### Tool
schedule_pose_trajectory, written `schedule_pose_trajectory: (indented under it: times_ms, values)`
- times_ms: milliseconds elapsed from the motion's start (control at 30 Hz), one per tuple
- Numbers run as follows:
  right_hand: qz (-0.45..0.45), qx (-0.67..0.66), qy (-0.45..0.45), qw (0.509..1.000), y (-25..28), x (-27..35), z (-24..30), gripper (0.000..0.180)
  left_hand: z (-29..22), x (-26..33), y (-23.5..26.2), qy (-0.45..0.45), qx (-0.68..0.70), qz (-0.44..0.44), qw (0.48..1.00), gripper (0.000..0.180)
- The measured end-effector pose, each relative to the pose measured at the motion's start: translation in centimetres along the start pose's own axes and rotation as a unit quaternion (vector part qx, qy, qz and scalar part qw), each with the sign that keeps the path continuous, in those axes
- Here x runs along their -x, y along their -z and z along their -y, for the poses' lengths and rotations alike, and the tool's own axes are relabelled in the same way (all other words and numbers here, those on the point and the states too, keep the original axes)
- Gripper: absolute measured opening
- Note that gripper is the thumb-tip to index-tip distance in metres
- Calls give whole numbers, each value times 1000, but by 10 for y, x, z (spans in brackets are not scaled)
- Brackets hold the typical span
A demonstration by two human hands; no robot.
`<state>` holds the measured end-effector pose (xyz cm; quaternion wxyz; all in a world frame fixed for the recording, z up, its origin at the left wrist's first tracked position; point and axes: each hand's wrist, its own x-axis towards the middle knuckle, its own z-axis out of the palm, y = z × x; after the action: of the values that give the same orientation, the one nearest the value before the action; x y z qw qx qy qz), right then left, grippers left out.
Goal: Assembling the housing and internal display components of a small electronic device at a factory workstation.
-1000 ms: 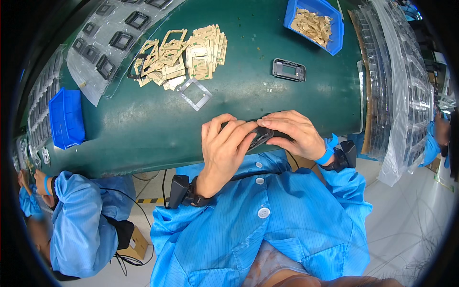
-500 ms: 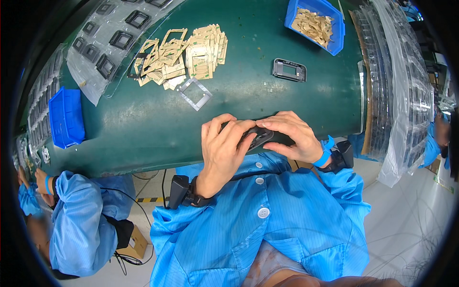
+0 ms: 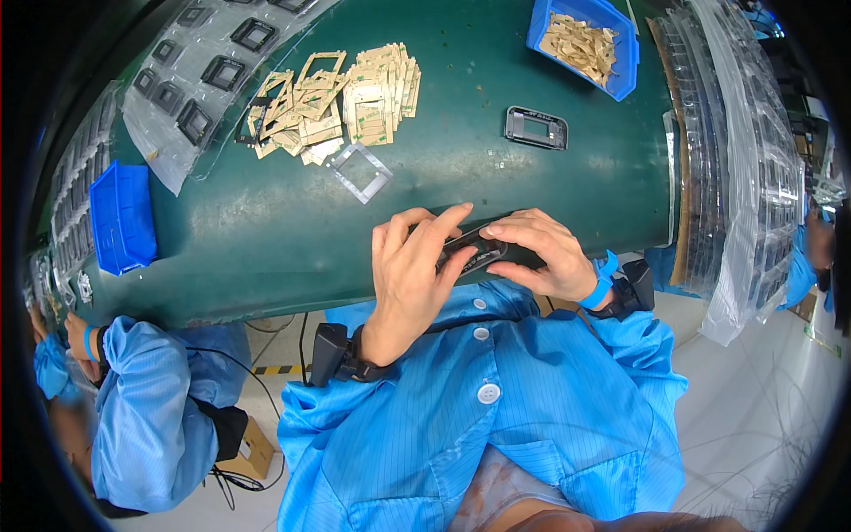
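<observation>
Between both hands, at the near edge of the green table, is a black plastic frame (image 3: 479, 258), tilted and partly covered by fingers. My left hand (image 3: 414, 266) grips its left end, thumb on the near side, with the index finger raised off it. Fingers and thumb of my right hand (image 3: 548, 253) are closed round the right end. A similar black frame (image 3: 536, 129) with a rectangular window lies farther off to the right. Beyond my left hand lies a pale translucent square frame (image 3: 361, 174), beside a pile of tan adhesive frames (image 3: 372, 106) with paper backing.
A blue bin (image 3: 582, 51) of tan paper scraps stands at the far right; another blue bin (image 3: 122, 218) sits at the left edge. A clear tray (image 3: 191, 106) holds black frames at far left. Stacked clear trays (image 3: 731, 160) line the right. A co-worker's blue sleeve (image 3: 146, 408) shows lower left.
My left index finger has lifted and stretched out away from the black frame, baring more of its inner side. My right hand has barely moved.
</observation>
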<state>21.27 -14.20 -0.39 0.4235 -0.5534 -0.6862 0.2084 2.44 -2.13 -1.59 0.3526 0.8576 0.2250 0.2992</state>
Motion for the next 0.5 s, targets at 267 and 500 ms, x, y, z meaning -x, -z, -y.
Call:
schedule_pose_trajectory:
  times_ms: [267, 500]
  values:
    - [-25, 18, -10, 999, 0, -2, 2, 53, -2, 11, 9, -24, 3, -3, 1000, 55]
    - [-20, 17, -28, 999, 1, -2, 4, 53, 1, 19, 10, -37, -17, 15, 999, 53]
